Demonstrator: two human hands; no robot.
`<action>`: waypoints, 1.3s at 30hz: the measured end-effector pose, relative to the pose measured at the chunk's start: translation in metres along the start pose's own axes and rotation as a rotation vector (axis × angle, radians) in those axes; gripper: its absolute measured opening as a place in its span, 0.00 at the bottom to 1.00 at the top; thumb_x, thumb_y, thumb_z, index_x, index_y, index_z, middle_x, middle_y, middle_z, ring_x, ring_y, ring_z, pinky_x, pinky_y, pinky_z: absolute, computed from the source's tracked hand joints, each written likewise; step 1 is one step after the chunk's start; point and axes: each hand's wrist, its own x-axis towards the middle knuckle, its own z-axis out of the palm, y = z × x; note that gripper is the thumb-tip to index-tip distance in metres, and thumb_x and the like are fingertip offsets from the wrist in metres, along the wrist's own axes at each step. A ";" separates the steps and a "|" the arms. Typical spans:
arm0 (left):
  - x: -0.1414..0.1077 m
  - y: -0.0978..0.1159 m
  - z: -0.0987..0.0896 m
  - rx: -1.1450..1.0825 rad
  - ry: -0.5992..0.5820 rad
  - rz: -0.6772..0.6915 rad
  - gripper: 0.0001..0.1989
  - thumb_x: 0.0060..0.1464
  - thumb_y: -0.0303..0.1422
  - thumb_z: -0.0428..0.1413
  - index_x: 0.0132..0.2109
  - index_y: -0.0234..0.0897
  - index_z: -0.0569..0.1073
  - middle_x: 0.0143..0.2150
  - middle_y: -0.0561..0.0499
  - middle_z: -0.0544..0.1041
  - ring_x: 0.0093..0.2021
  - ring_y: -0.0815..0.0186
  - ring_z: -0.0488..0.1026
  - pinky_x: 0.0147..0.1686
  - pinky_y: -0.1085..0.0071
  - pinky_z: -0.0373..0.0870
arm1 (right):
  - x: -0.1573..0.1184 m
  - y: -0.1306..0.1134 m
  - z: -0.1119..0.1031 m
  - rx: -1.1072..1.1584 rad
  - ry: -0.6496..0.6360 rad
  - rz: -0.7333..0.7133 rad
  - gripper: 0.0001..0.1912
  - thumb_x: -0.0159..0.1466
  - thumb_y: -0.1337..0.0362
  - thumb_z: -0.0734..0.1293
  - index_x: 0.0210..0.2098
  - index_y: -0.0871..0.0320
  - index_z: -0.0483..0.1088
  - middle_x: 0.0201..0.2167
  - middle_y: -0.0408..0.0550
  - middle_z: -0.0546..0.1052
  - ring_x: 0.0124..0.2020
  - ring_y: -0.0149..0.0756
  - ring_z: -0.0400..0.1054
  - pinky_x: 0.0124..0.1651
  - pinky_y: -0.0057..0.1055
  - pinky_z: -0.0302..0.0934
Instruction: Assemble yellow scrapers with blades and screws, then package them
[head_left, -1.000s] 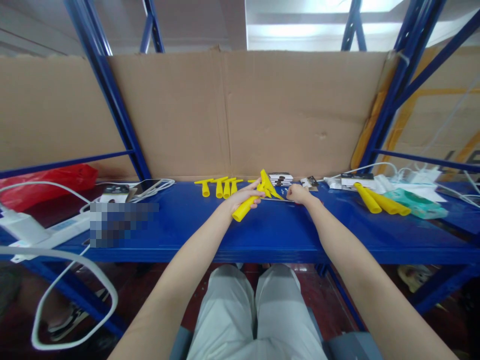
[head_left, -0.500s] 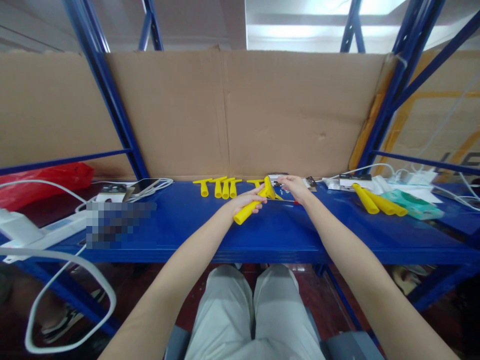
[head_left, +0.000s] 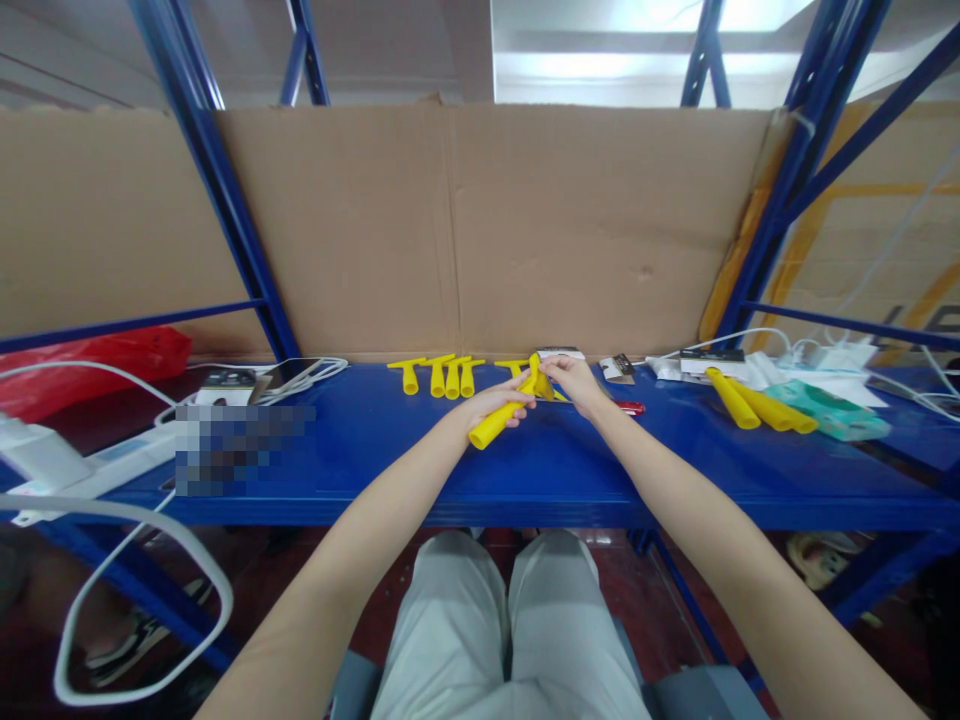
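My left hand [head_left: 495, 400] is wrapped round the handle of a yellow tool [head_left: 491, 427], whose wide end points up and right. Against that wide end, my right hand [head_left: 570, 378] has its fingers pinched; whatever is between them is too small to make out. Just right of my right hand, a red-handled tool [head_left: 630, 407] lies on the blue shelf [head_left: 390, 460], its thin shaft partly hidden. Several more yellow tools [head_left: 438, 377] stand in a row behind and left of my left hand.
On the right are yellow handles [head_left: 739, 400], a green packet [head_left: 840, 408] and white cables. A power strip [head_left: 112, 465], a red bag [head_left: 97, 370] and a blurred-out patch are on the left. Cardboard [head_left: 487, 230] closes off the back.
My right hand has moved left onto the wide end of the held tool. More of the red handle and a small card behind it now show.
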 end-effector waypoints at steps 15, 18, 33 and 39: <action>0.001 -0.001 0.001 0.026 0.048 -0.045 0.39 0.54 0.21 0.50 0.66 0.50 0.44 0.26 0.56 0.68 0.16 0.78 0.62 0.13 0.84 0.55 | 0.000 0.007 0.006 -0.046 0.011 -0.039 0.11 0.52 0.57 0.66 0.24 0.57 0.62 0.25 0.43 0.72 0.31 0.31 0.67 0.39 0.30 0.62; 0.000 0.000 0.002 0.040 0.060 -0.046 0.38 0.54 0.20 0.50 0.66 0.50 0.43 0.26 0.56 0.68 0.16 0.77 0.62 0.13 0.84 0.55 | -0.002 0.003 0.005 -0.050 -0.006 -0.015 0.10 0.51 0.59 0.66 0.24 0.57 0.62 0.25 0.43 0.72 0.30 0.31 0.67 0.38 0.30 0.62; -0.001 0.001 0.005 0.076 0.075 -0.046 0.39 0.54 0.19 0.48 0.67 0.50 0.43 0.25 0.56 0.67 0.16 0.76 0.62 0.14 0.83 0.55 | -0.004 -0.006 0.003 -0.131 0.004 -0.074 0.02 0.48 0.68 0.64 0.22 0.58 0.64 0.22 0.41 0.72 0.26 0.29 0.66 0.35 0.30 0.62; -0.001 0.001 0.005 0.074 0.055 -0.036 0.37 0.53 0.18 0.48 0.66 0.48 0.47 0.26 0.56 0.68 0.17 0.76 0.62 0.14 0.83 0.55 | -0.005 -0.006 0.003 -0.211 0.024 -0.154 0.02 0.48 0.69 0.62 0.23 0.57 0.63 0.22 0.41 0.71 0.26 0.31 0.65 0.34 0.31 0.62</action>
